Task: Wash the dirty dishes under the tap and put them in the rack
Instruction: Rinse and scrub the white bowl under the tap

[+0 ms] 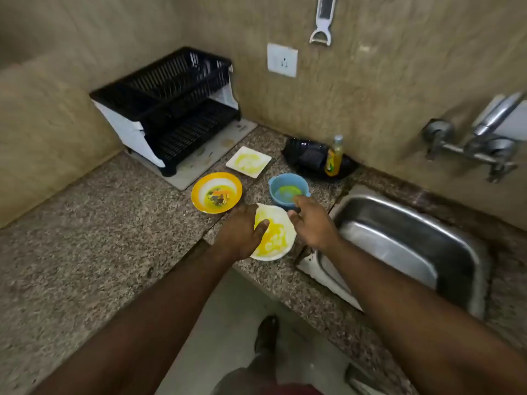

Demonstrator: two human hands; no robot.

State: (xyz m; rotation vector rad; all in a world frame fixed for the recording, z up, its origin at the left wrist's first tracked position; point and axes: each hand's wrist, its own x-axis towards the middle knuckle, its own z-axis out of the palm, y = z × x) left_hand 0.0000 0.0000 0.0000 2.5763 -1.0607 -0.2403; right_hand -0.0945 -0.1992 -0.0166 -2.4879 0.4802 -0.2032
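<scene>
You were at the pick-up step: your left hand (pixel 242 232) gripped the near white bowl's (pixel 278 240) left rim, thumb inside, while your right hand (pixel 312 223) hovered open just beside it. Next, I judge — carry it right to the sink (pixel 413 220), under the tap (pixel 482 143).

Dirty dishes on the counter: four. One white round plate (pixel 278 238) with yellow residue, one orange-rimmed bowl (pixel 216 192) with food scraps, one blue bowl (pixel 288 190), one white square plate (pixel 248 161). Dish racks: one, black, two-tier (pixel 171 106). Sinks: one, steel (pixel 410 246). Wall taps: one (pixel 482 138). Dish soap bottles: one (pixel 334 158). Wall sockets: one (pixel 282 60). Hanging peelers: one (pixel 323 21). Hands: two, left hand (pixel 242 232) and right hand (pixel 310 223).
</scene>
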